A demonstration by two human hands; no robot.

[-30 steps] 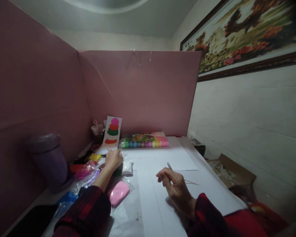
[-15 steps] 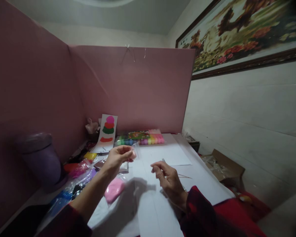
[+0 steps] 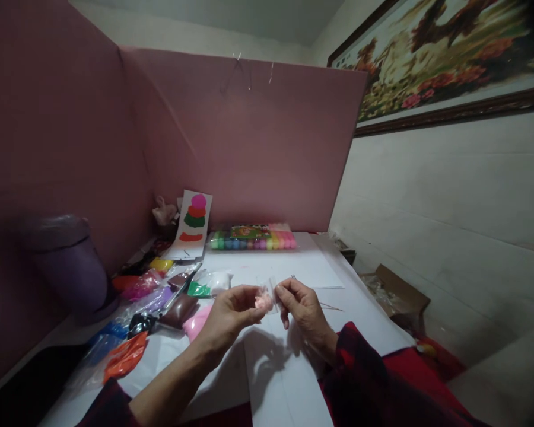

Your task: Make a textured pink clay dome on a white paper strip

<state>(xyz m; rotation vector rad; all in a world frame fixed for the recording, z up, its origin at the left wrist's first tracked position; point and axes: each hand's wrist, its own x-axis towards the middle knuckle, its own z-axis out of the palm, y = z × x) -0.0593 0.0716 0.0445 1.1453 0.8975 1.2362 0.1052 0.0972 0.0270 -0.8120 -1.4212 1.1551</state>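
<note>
A small clear plastic bag (image 3: 263, 300) with pale pink, lumpy contents is held above the white table between my two hands. My left hand (image 3: 235, 309) is closed on the bag's left side, thumb and fingers around the pink part. The fingertips of my right hand (image 3: 299, 305) pinch the clear right edge of the bag. Below and left of my left hand lies a bright pink clay packet (image 3: 196, 323), partly hidden by that hand. A brown packet (image 3: 180, 311) is beside it. Behind my right hand, fork-like tines (image 3: 293, 277) poke up; the rest is hidden.
Several coloured packets, among them an orange one (image 3: 125, 356), crowd the left side. A long pack of coloured clay (image 3: 253, 238) lies at the back beside a propped card (image 3: 191, 225). Purple container (image 3: 71, 267) at far left; cardboard box (image 3: 396, 296) at right.
My left hand has moved right and slightly down with the bag. My right hand has closed on the bag's edge. The view has shifted, showing more packets at left.
</note>
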